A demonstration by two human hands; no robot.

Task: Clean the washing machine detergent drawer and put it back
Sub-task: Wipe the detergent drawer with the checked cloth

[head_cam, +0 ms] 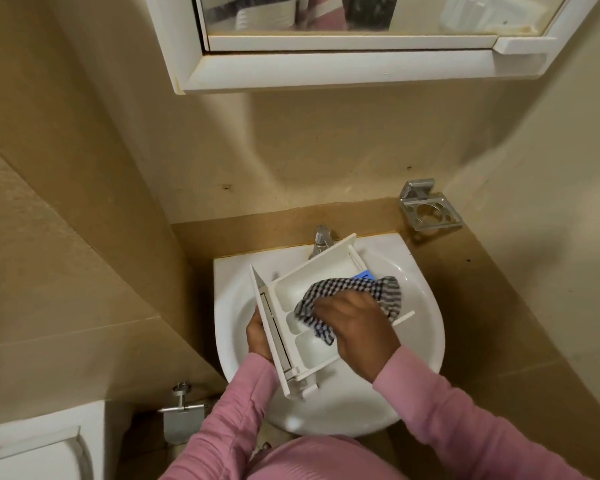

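The white detergent drawer (321, 271) is held tilted over the white sink (426, 327), its compartments facing up and right. My left hand (257, 336) grips the drawer's front panel from behind, mostly hidden by it. My right hand (355, 327) holds a black-and-white checked cloth (385, 289) bunched inside the drawer's compartments. A blue piece (364, 274) of the drawer shows at its far end, just above the cloth.
A chrome tap (321, 239) stands at the sink's back edge behind the drawer. A metal holder (430, 211) is fixed to the wall at right. A mirror cabinet (343, 39) hangs above. A toilet cistern (39, 445) and paper holder (181, 415) are at lower left.
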